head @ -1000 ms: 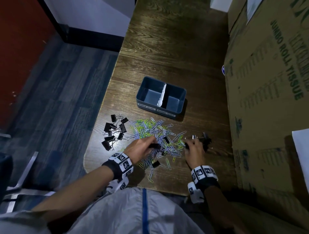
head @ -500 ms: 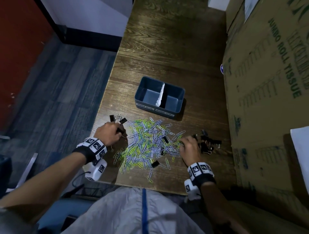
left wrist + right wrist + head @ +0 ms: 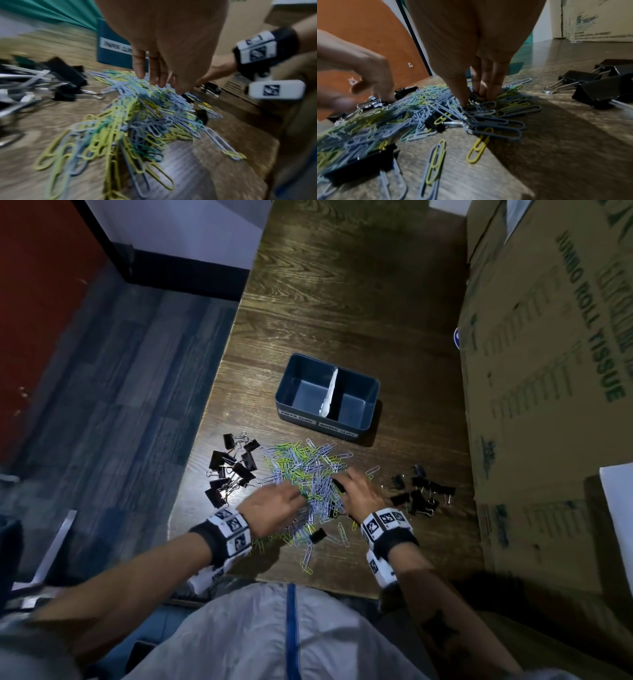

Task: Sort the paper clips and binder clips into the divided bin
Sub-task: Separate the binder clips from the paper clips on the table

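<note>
I see a dark wooden table [image 3: 342,302], cardboard boxes [image 3: 548,371] at right. My left hand [image 3: 274,505] hovers loose over the paper clips [image 3: 301,470]; right hand [image 3: 359,491] digs in, grip unclear. Binder clips [image 3: 231,470] flank them; divided bin [image 3: 363,422] beyond.

At frame centre we see our right hand [image 3: 471,54] with its fingertips [image 3: 493,93] in the paper clip pile [image 3: 412,112]; black binder clips [image 3: 597,86] lie at right on the surface [image 3: 556,148].
</note>
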Demonstrator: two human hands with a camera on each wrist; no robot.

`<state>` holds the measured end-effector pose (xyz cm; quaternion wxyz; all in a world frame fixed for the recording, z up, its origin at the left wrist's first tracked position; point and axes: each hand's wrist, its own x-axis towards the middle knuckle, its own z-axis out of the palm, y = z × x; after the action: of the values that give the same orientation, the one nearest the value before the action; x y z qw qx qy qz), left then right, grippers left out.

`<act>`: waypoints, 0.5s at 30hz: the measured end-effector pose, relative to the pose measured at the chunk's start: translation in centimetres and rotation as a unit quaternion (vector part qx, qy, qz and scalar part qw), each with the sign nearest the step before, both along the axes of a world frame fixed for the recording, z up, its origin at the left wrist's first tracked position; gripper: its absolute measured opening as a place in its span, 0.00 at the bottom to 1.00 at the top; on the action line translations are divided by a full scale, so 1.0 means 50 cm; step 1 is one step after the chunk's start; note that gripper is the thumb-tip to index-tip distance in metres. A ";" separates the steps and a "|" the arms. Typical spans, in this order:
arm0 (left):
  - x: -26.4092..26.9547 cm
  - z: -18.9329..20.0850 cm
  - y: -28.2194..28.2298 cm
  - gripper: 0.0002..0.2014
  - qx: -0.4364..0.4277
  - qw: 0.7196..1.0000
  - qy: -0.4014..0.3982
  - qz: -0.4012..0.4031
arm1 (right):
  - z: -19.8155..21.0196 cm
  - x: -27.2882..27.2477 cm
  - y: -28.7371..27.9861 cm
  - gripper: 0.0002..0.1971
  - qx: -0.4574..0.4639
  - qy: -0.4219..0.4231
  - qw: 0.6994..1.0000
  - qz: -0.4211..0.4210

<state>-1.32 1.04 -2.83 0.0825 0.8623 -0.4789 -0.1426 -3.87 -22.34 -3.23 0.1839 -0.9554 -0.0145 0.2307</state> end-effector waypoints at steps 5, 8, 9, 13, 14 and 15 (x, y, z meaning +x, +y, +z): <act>-0.053 -0.012 -0.061 0.19 0.066 0.984 0.070 -0.152 | -0.012 -0.003 0.009 0.24 0.001 -0.002 1.000 -0.024; -0.054 -0.021 -0.074 0.26 0.129 0.971 0.101 -0.174 | -0.016 -0.003 0.010 0.22 0.014 -0.003 0.999 -0.044; -0.053 -0.017 -0.078 0.25 0.135 0.971 0.105 -0.169 | -0.016 -0.003 0.010 0.22 0.020 -0.005 0.998 -0.052; -0.055 -0.012 -0.097 0.23 0.131 0.974 0.133 -0.126 | -0.022 -0.016 0.010 0.22 0.036 -0.048 0.993 -0.100; -0.056 -0.013 -0.096 0.23 0.113 0.978 0.138 -0.108 | -0.023 -0.020 0.010 0.22 0.040 -0.061 0.991 -0.114; -0.055 -0.016 -0.094 0.25 0.085 0.983 0.136 -0.093 | -0.022 -0.024 0.011 0.22 0.040 -0.067 0.989 -0.129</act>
<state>-4.09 -3.67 -3.61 0.0596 0.7905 -0.5271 -0.3063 -5.05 -21.80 -4.32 0.2488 -0.9545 0.0869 0.1394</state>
